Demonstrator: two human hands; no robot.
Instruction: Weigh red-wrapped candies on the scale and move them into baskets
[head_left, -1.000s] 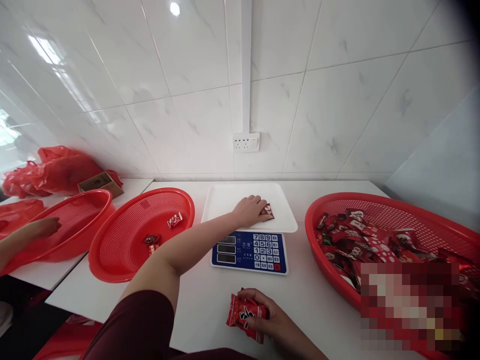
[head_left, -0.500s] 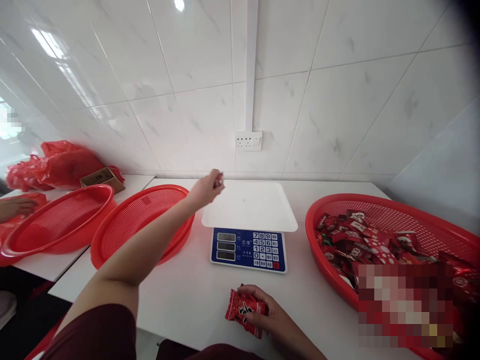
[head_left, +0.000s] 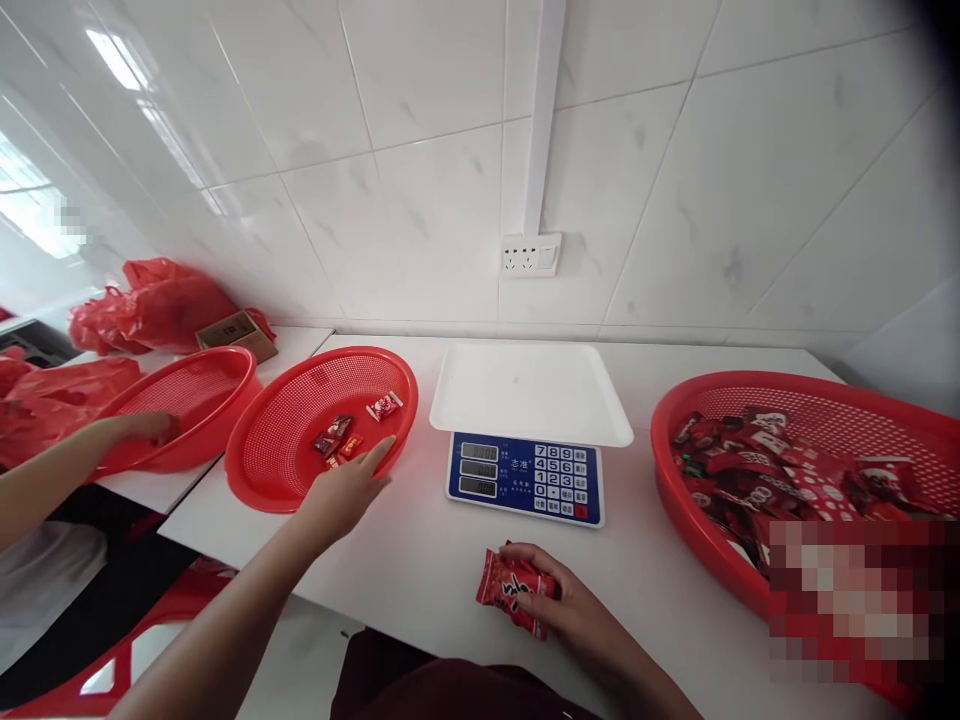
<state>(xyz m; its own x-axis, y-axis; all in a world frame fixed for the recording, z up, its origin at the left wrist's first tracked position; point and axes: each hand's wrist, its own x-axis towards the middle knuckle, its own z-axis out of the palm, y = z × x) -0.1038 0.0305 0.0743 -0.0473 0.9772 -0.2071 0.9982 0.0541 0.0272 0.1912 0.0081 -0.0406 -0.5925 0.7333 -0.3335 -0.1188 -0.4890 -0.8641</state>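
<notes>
My left hand point(head_left: 346, 490) hovers at the near rim of a red mesh basket point(head_left: 274, 470), fingers stretched out and holding nothing. Inside that basket lie three small wrapped candies point(head_left: 335, 436), one of them white and red point(head_left: 385, 405). My right hand point(head_left: 564, 604) rests on the white table near its front edge, fingers closed round a red snack packet point(head_left: 510, 592). A digital scale point(head_left: 525, 476) with a bare white weighing tray point(head_left: 529, 393) stands between the two hands, further back.
A large red basket point(head_left: 675, 470) full of red wrapped candies stands at the right. Another person's hand point(head_left: 142, 428) reaches into a second red basket point(head_left: 187, 400) on the left table. Red plastic bags point(head_left: 154, 305) and a cardboard box point(head_left: 236, 335) lie behind. A wall socket point(head_left: 531, 254) sits above the scale.
My left hand lifted a candy off the scale tray, carried it left and released it into the mesh basket; it is now empty. The right hand kept its packet.
</notes>
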